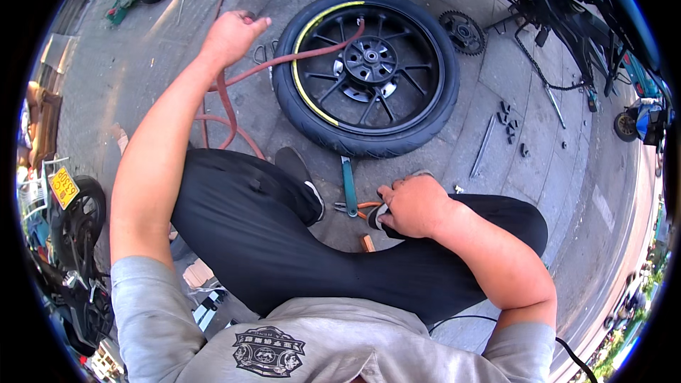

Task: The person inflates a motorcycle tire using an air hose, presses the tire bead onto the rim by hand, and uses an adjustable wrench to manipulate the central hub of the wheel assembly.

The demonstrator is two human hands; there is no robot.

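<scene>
My left hand reaches far out to the upper left, fingers curled around a red air hose. The hose runs from that hand to the middle of a black motorcycle wheel with a yellow rim stripe, which lies flat on the pavement. My right hand rests low by my right knee, closed over the handle ends of orange-handled pliers. A teal flat tool lies beside the pliers, pointing toward the tyre. I am squatting in black trousers, one dark shoe near the tyre.
A sprocket, a long axle rod and several small dark parts lie right of the wheel. A motorcycle with a hanging chain stands at top right. Another bike with a yellow plate stands at left.
</scene>
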